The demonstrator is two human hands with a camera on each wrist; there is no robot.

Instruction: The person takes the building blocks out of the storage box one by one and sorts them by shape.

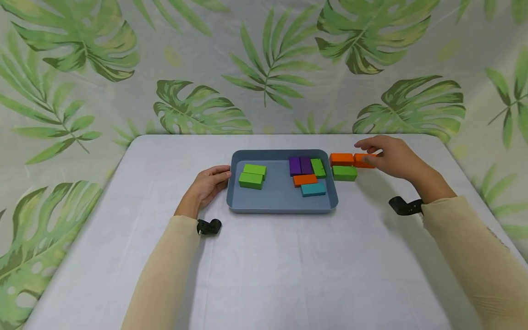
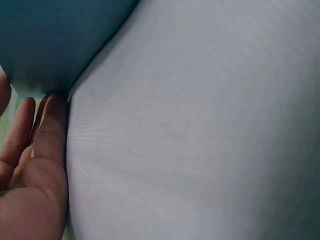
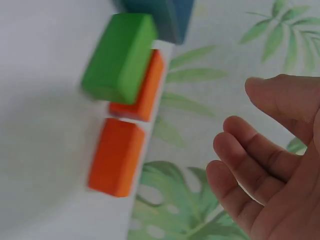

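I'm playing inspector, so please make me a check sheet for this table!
Surface: white tablecloth.
Job's things: blue-gray rectangular tray with three green rectangular blocks, two purple blocks, one orange block, one blue block; right of it, two orange blocks, one green block.
Clutter: nothing seen.
Hands: left hand touches the tray's left end; right hand, holding nothing, hovers near the two orange blocks.
Cables: nothing seen.
Surroundings: green leaf-print backdrop.
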